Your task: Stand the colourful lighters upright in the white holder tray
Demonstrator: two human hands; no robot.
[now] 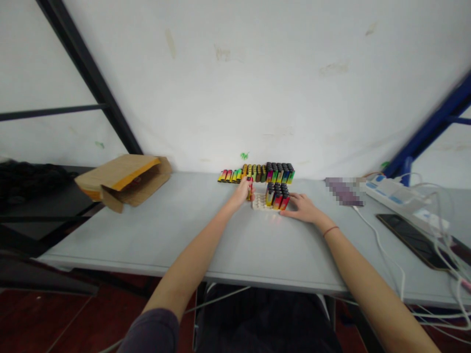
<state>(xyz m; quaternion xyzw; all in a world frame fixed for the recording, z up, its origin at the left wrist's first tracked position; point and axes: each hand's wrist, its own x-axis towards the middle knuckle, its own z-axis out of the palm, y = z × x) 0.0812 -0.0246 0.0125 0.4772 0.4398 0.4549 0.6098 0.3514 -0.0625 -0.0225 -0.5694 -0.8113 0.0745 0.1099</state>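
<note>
My left hand is closed around an upright lighter with a red and yellow body, just at the left end of a white tray with rows of holes. Several lighters with black tops stand in the right part of that tray, while holes show at its left. My right hand grips the tray's right end, thumb at the front corner and fingers along the side. Behind it stands a block of coloured lighters. Left of that block are yellow-and-black ones and several lying flat.
An opened brown cardboard box lies on the grey table at left. At right are a blurred purple phone-like object, a white power strip, a black phone and loose white cables. A white wall rises behind.
</note>
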